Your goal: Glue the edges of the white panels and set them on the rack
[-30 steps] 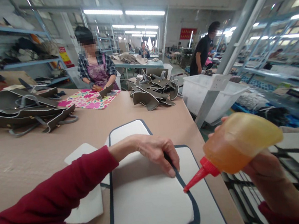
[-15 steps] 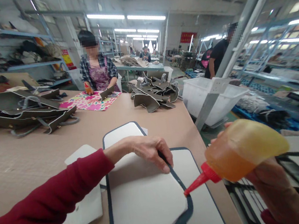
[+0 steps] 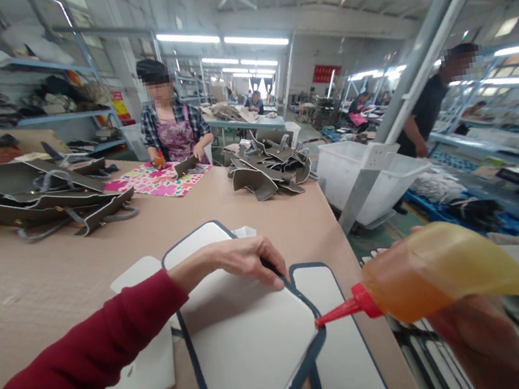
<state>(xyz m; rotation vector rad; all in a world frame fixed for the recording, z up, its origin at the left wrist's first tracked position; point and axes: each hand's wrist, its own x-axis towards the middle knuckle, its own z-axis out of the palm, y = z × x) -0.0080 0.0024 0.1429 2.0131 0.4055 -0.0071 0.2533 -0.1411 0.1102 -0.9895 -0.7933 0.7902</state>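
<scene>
Gripped the amber glue bottle (image 3: 441, 271) in the right hand (image 3: 481, 343), fingers closed round its underside. Held it sideways, low over the table's right edge, with the tip of its red nozzle (image 3: 344, 307) touching the dark binding on the right edge of the top white panel (image 3: 248, 346). Pressed the left hand (image 3: 244, 258) on that panel's upper right corner, fingers bent and fingertips on the binding, grasping nothing. Had the panel lying partly over a second bound panel (image 3: 345, 344) to its right, with loose white pieces (image 3: 148, 360) tucked under its left side, all on the tan table (image 3: 33, 280). Saw farther along a heap of grey-green cut parts (image 3: 270, 167), flat bag bodies with handles (image 3: 46, 203) to the left, a floral cloth (image 3: 154, 179) before a seated co-worker (image 3: 174, 129), and a white bin (image 3: 374, 177) beside the table.
</scene>
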